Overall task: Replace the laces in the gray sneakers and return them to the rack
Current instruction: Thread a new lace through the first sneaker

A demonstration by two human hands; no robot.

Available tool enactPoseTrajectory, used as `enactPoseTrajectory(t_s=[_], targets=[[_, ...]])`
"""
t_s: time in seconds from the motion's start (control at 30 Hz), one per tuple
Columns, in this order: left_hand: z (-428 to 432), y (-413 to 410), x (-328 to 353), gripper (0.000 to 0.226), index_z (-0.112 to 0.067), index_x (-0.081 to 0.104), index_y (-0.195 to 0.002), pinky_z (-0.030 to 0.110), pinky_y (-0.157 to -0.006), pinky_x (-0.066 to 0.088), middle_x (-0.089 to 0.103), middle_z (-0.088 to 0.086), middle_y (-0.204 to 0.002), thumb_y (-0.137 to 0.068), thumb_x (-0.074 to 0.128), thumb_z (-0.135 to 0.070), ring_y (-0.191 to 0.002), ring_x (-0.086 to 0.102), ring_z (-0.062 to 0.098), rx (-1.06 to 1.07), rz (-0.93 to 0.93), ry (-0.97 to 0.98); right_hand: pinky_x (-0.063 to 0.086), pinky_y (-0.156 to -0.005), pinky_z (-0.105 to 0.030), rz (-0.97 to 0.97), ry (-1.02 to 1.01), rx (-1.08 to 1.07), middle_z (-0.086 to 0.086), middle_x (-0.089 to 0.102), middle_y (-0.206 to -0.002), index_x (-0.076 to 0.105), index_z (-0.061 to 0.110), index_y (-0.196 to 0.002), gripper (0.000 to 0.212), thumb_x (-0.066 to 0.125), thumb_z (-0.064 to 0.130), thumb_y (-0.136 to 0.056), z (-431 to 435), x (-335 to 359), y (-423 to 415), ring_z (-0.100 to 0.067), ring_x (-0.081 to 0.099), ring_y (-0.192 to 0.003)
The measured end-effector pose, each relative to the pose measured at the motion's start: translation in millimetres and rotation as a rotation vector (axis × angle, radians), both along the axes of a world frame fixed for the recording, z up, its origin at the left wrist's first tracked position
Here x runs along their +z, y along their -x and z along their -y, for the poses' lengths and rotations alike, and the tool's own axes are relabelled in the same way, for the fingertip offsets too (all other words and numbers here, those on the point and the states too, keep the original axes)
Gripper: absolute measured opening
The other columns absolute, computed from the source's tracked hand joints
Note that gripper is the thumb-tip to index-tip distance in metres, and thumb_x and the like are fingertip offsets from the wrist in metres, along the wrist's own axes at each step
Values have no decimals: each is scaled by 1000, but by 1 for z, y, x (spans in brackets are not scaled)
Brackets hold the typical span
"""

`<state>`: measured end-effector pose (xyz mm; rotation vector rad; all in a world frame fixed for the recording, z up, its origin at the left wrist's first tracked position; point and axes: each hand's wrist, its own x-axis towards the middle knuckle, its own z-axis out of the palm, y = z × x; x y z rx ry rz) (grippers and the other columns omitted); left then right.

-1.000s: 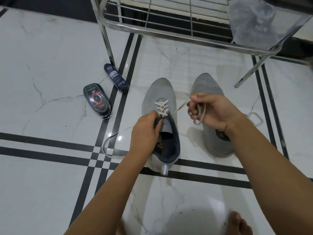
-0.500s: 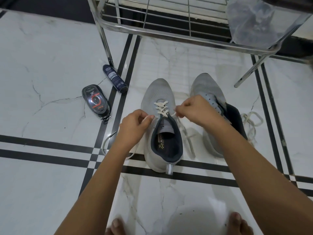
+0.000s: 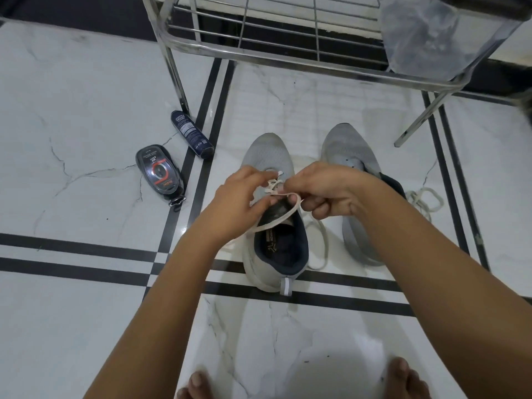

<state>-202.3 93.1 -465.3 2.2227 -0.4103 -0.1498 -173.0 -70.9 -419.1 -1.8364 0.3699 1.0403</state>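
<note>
Entry, head view.

- **Far left:** on the white marble floor [image 3: 72, 139] lie a black oval shoe-polish case [image 3: 159, 175] and a dark blue spray can [image 3: 191, 133], both apart from the work.
- **Centre:** the gray mesh sneaker [image 3: 269, 155] stands on the floor, toe toward the rack. A white flat lace [image 3: 276, 222] crosses its lowest eyelets. The hands hide the upper ones, so I cannot count them.
- **Left hand** [image 3: 240, 197]**:** pinches the lace at the eyelet row, fingers [image 3: 254, 175] curled on it.
- **Right hand** [image 3: 326, 191]**:** grips a loop of the same lace, fingers [image 3: 319, 210] clenched round it. Slack trails on the floor between the shoes.
- **Right:** the second gray sneaker [image 3: 349, 151] shows bare eyelets and no lace. Just beside it a loose whitish lace [image 3: 423, 198] lies coiled; I cannot tell whether it is old or new.
- **Behind:** the steel wire rack [image 3: 288, 67] carries a clear plastic bag [image 3: 421, 36] and no sneakers.

I judge the task under halfway. The first shoe is part-laced, the second is unstarted, and the return to the rack is pending.
</note>
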Motion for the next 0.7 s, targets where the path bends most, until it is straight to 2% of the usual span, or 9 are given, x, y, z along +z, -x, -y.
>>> enactPoseTrajectory(t_s=[0.1,0.2,0.27,0.33,0.4,0.43,0.5,0.6,0.7], targets=[[2,-8,-9,19,-11,70,-101,31,-82,43,57,1,-98,-87,63,-21,-81,47,12,-52,-22,-44,15,-35,-13,-47,-69,10,5,43,-50,62,8,-91,14,59,22,-91,14,2,2,-2,21,-36],[-2,-10,-19,17,-11,69,-96,11,-69,37,55,-4,-88,-91,57,-22,-74,48,5,133,-61,23,15,-34,-12,-42,-102,-22,7,40,-50,67,9,-86,18,58,24,-91,34,4,3,-1,21,-36],[-9,-12,-29,22,-7,66,-99,15,-63,36,57,-1,-90,-94,52,-24,-72,49,6,341,-184,-12,15,-35,-13,-8,-80,-67,7,40,-51,69,11,-85,20,57,25,-91,46,6,2,-1,21,-36],[-11,-10,-33,26,-9,61,-113,24,-76,40,58,4,-109,-93,54,-24,-91,54,14,383,-277,-25,15,-36,-13,19,-12,-37,6,42,-54,70,11,-84,20,59,26,-90,50,7,0,-2,21,-36],[-3,-9,-21,43,-19,51,-129,30,-99,37,48,0,-130,-88,59,-29,-119,45,15,245,-265,73,16,-36,-15,30,46,68,7,44,-55,72,13,-83,20,61,29,-89,43,9,-1,-3,22,-38],[3,-9,-11,49,-24,49,-131,32,-105,33,46,-5,-131,-85,61,-35,-123,42,12,145,-255,92,16,-37,-16,29,46,110,7,45,-56,72,14,-82,20,61,30,-89,38,9,0,-4,22,-39],[12,-9,7,38,-27,61,-119,30,-102,37,57,-9,-119,-84,64,-41,-116,48,8,22,-202,54,15,-38,-17,29,0,157,7,45,-56,72,15,-82,22,60,31,-89,28,10,-1,-4,22,-40],[-5,-15,12,18,-18,71,-96,20,-79,41,67,-3,-99,-90,58,-29,-91,58,12,203,-115,8,15,-37,-16,31,-27,141,6,45,-56,71,13,-80,22,58,28,-91,30,10,-3,-4,21,-39],[-28,-12,5,20,-15,69,-99,32,-88,44,66,-2,-97,-90,58,-29,-93,59,17,271,-79,-97,16,-36,-15,42,37,141,6,46,-58,70,14,-78,22,59,27,-91,41,5,-1,-4,23,-38]])
